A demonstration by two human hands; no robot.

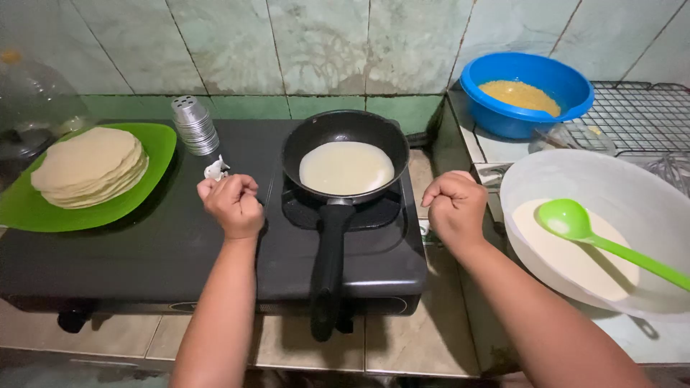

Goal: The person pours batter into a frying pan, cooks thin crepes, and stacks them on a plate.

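A person stands at a black two-burner stove (144, 251) with both hands curled into loose fists and holding nothing. The left hand (232, 205) rests on the stove top between the burners, fingers folded in, just beside a small white object (215, 169) whose kind cannot be told. The right hand (456, 208) is closed too and sits at the stove's right edge, near the rim of a large white bowl (632, 187). Between the two hands, on the right burner, stands a black frying pan (345, 133) with its long black handle (329, 269) pointing toward the person and reaching past the stove's front edge. A thin, pale round of batter (346, 167) covers most of the pan's bottom. Neither hand touches the pan or its handle. The white bowl holds pale batter (568, 259), and a bright green ladle (575, 224) lies in it with its handle running out to the right. Behind it, a blue bowl (503, 118) holds a yellow crumbly filling (519, 95), beside a wire rack (640, 115). To the far left, a green plate (154, 154) carries a stack of finished thin crepes (88, 165), and a stack of small metal cups (194, 126) stands on the stove near it. The wall behind is tiled in pale green.
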